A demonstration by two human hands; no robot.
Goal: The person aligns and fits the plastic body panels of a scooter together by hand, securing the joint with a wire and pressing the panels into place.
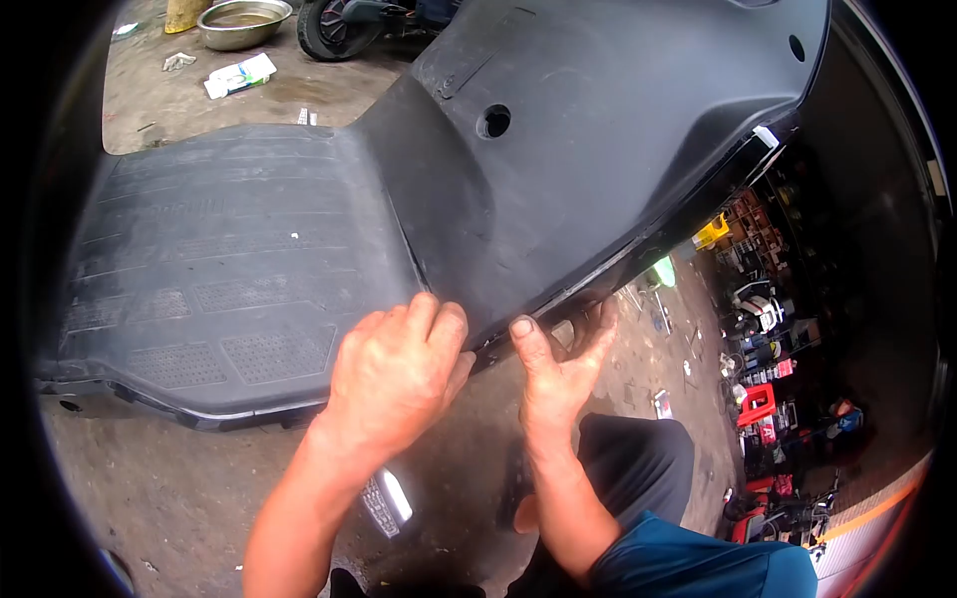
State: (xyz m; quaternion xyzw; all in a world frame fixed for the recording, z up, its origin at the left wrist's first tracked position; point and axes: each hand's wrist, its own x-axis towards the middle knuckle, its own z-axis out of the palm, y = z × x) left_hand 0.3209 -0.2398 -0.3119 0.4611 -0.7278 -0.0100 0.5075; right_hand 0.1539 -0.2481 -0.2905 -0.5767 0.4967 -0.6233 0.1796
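A dark grey scooter body fills the middle of the head view, with a ribbed footboard (239, 269) on the left and a tall leg shield panel (598, 149) rising on the right. My left hand (394, 374) lies at the seam between them, near the body's edge. Its fingers are curled together, and their tips are hidden, so what they pinch does not show. Just right of it, my right hand (560, 374) is against the lower edge of the leg shield, thumb and fingers spread apart. A round hole (493, 122) shows in the leg shield.
A metal basin (242, 24), a wheel (337, 28) and a white-green packet (239, 76) are on the floor beyond. Below my left hand lies a silvery piece (387, 501). Parts and a red stool (756, 405) crowd the right side. My knee (638, 458) is close by.
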